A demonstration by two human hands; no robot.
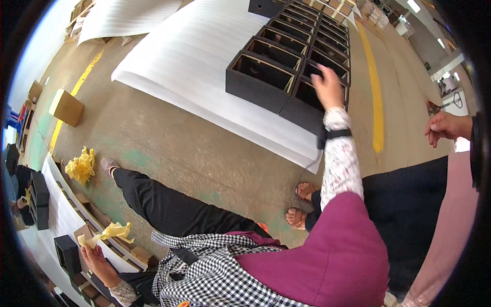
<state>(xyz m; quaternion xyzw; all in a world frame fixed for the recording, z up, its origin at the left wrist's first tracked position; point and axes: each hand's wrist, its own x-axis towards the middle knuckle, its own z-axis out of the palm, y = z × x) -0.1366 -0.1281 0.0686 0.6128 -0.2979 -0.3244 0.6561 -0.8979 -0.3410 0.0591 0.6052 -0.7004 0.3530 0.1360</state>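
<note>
My left hand [101, 265], low at the left, pinches a crumpled yellow strip [117, 232], which looks like thin film or tape; its loose end sticks out to the right. My right hand [327, 88] is stretched forward over the near end of a block of open black boxes [259, 91]. Its fingers are apart, slightly blurred, and hold nothing that I can see. Whether the fingertips touch a box rim cannot be told. The boxes stand side by side in two rows, with dark insides and pale inner edges.
White foam sheeting [179, 66] lies under the boxes. On the floor are a crumpled yellow heap [81, 166] and a cardboard box [66, 108]. More black boxes [67, 256] stand near my left hand. Another person's hand [446, 128] is at the right. Yellow lines [372, 87] mark the floor.
</note>
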